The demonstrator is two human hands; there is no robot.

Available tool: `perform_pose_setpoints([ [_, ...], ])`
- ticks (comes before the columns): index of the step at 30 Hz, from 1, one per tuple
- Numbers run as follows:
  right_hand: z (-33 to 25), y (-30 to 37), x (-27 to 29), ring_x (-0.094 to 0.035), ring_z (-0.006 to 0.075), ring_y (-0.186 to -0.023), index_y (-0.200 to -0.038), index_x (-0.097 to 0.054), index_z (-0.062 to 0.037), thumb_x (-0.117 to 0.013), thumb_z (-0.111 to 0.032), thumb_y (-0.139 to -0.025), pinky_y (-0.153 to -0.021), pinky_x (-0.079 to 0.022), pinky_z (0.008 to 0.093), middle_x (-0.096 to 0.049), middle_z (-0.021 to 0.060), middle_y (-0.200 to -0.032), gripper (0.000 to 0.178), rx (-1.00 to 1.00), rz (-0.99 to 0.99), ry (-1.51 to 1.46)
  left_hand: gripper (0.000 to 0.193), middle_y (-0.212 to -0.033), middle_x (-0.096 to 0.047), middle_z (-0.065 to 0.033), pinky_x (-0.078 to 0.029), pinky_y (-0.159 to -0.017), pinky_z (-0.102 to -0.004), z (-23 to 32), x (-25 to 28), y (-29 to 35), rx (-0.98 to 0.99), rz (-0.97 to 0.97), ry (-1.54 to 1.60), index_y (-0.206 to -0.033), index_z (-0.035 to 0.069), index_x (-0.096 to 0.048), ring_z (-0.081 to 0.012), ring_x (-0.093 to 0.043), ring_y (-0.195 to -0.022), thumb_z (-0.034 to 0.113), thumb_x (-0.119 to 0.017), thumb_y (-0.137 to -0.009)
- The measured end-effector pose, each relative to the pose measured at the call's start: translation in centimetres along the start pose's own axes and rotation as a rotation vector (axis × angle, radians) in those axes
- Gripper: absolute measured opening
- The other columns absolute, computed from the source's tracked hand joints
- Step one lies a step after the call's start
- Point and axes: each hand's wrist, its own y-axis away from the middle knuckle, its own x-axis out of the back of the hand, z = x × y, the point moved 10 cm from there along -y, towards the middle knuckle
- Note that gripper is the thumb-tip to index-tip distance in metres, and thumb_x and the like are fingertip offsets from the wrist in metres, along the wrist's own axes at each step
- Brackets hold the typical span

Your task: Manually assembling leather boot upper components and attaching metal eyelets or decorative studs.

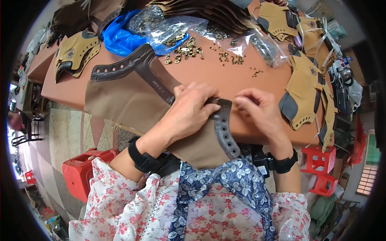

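A brown fabric shoe upper with dark leather eyelet strips lies across the table's near edge and over my lap. My left hand grips it at the middle, thumb and fingers closed on the top end of the right strip. Dark metal eyelets sit in several holes of that strip. The left strip shows bare punched holes. Just right of the upper, my right hand is raised apart from it, thumb and fingertips pinched together. Whatever is between those fingertips is too small to make out.
Loose brass lace hooks and small eyelets lie on the orange-brown table. Behind them are a blue plastic bag and stacked brown pieces. Tan uppers lie at both sides. Red stools stand below.
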Motion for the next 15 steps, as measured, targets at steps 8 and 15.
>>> perform_pose_setpoints([
  [8,-0.5,-2.7,6.4,-0.063,0.0362,-0.082,-0.090,-0.068,-0.0006,-0.064,-0.010,-0.084,-0.073,-0.049,0.0420,-0.065,0.0176,-0.086,0.012,0.212,0.258,0.649,0.018,-0.090,-0.060,-0.0099,-0.030,-0.091,-0.0367,0.1,-0.2,0.0,0.007,-0.016,-0.009,-0.099,0.004,-0.063,-0.0248,-0.052,-0.094,0.012,-0.068,-0.084],
  [15,-0.7,-4.4,5.2,-0.061,0.0370,-0.082,-0.086,-0.065,-0.0008,-0.064,-0.012,-0.084,-0.073,-0.049,0.0442,-0.063,0.0164,-0.085,0.011,0.253,0.191,0.767,0.016,-0.092,-0.061,-0.0091,-0.030,-0.093,-0.0374,0.0,-0.4,0.0,0.009,-0.026,-0.019,-0.098,0.005,-0.063,-0.0247,-0.053,-0.097,0.012,-0.068,-0.084],
])
